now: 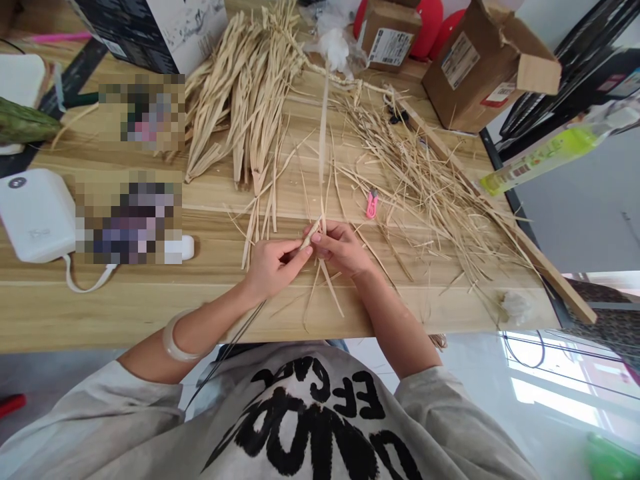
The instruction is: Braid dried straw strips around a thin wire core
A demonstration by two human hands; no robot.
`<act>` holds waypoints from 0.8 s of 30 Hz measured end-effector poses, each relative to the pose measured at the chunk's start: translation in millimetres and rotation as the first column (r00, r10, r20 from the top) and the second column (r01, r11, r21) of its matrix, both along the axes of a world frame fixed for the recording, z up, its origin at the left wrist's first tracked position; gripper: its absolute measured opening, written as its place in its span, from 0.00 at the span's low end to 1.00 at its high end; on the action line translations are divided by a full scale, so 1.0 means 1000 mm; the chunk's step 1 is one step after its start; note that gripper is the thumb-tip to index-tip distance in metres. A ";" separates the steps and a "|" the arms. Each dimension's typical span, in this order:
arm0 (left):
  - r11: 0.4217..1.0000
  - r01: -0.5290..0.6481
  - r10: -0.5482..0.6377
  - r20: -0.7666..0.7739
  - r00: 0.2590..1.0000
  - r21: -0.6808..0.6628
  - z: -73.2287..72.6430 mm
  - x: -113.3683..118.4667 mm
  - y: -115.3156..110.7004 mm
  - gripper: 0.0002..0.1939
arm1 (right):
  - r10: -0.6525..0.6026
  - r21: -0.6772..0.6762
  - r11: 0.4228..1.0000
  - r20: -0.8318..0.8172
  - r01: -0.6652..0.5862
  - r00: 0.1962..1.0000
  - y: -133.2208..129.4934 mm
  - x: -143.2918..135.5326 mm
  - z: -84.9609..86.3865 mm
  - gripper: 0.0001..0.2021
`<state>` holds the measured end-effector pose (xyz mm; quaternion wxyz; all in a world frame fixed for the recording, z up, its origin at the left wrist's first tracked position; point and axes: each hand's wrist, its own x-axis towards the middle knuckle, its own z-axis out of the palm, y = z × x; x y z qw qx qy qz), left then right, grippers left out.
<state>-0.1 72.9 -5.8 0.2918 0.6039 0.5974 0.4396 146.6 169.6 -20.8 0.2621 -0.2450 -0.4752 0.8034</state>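
Observation:
A short, tightly braided piece of pale dried straw [311,233] is pinched between my two hands near the front of the table. My left hand [275,263] grips its lower end with thumb and fingers. On the other side my right hand [343,248] pinches the braid and a strand near its upper end. One long pale strand [324,127] runs from the hands toward the back of the table, while a loose end [333,290] hangs below them. Thin dark wires [235,340] pass under my left wrist. My fingers cover part of the braid.
Dried leaf bundles [250,100] lie behind my hands, with scattered straw [430,180] to the right. Nearby are a small pink item [372,203], a wooden strip [500,220], an open cardboard box [487,73], a yellow-green bottle [545,155] and a white power bank [37,213].

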 end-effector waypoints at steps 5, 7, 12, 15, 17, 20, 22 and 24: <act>0.999 0.024 -0.025 0.016 1.000 0.044 0.000 0.001 -0.001 0.21 | 0.028 0.007 1.000 -0.002 -0.028 1.000 -0.001 -0.001 -0.001 0.19; 0.999 0.028 -0.030 0.039 0.999 0.041 0.001 0.002 -0.001 0.21 | 0.021 0.003 1.000 0.000 -0.021 1.000 -0.002 -0.002 -0.001 0.19; 1.000 0.026 -0.026 0.089 0.996 0.000 0.004 0.002 -0.001 0.21 | 0.000 0.008 1.000 -0.009 0.000 1.000 -0.003 -0.004 0.000 0.19; 0.999 0.026 -0.021 0.139 0.990 -0.040 0.001 0.002 0.000 0.21 | -0.010 0.029 1.000 -0.007 0.010 1.000 -0.004 -0.004 0.000 0.19; 0.996 0.020 -0.003 0.191 0.982 -0.084 -0.001 0.002 0.001 0.20 | -0.027 0.049 0.998 0.000 0.027 1.000 -0.004 -0.004 0.000 0.19; 0.985 0.018 0.029 0.269 0.963 -0.170 -0.004 0.002 0.003 0.19 | -0.056 0.070 0.996 0.001 0.055 0.998 -0.003 -0.005 -0.002 0.19; 0.979 0.021 0.041 0.298 0.954 -0.202 -0.004 0.002 0.004 0.18 | -0.077 0.075 0.994 -0.004 0.077 0.997 -0.003 -0.005 -0.003 0.19; 0.978 0.027 0.039 0.309 0.950 -0.206 -0.003 0.002 0.005 0.17 | -0.101 0.082 0.991 -0.004 0.101 0.995 -0.003 -0.006 -0.004 0.19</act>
